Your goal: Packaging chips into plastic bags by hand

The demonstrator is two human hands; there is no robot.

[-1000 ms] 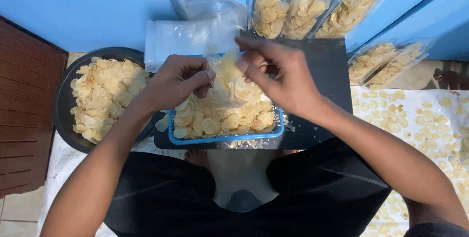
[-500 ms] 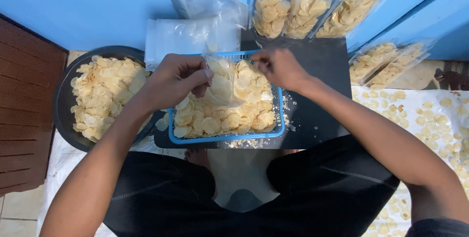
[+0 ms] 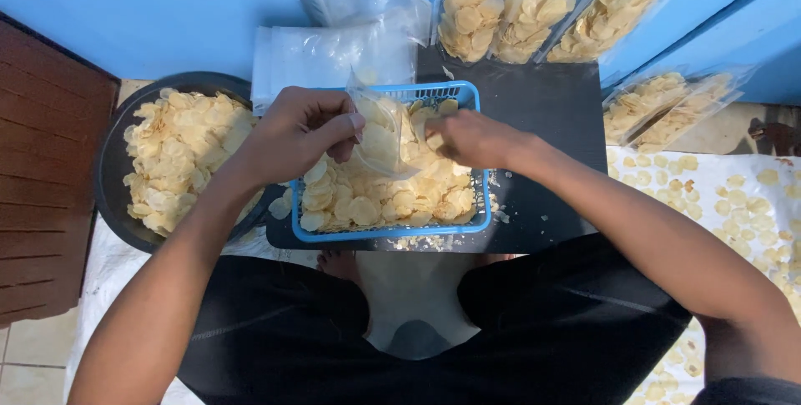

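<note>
The blue basket (image 3: 389, 230) of pale round chips (image 3: 367, 201) sits on a black board (image 3: 542, 130) just beyond the person's knees, and everything else is placed from it. Over its middle the left hand (image 3: 296, 134) pinches the rim of a clear plastic bag (image 3: 380, 138), thumb and fingers pressed together on the film, holding its mouth up. The right hand (image 3: 467, 138) is at the bag's opening from the basket's right side, fingers bunched together — whether they grip chips cannot be told. The bag hangs inside the basket, touching the chips beneath it. Left of the basket, a dark round pan (image 3: 113, 196) is heaped with more chips. Beyond the basket lies a stack of empty clear bags (image 3: 334, 50), and further right of that — against the blue wall (image 3: 167, 5) — stand three filled bags (image 3: 534, 17).
</note>
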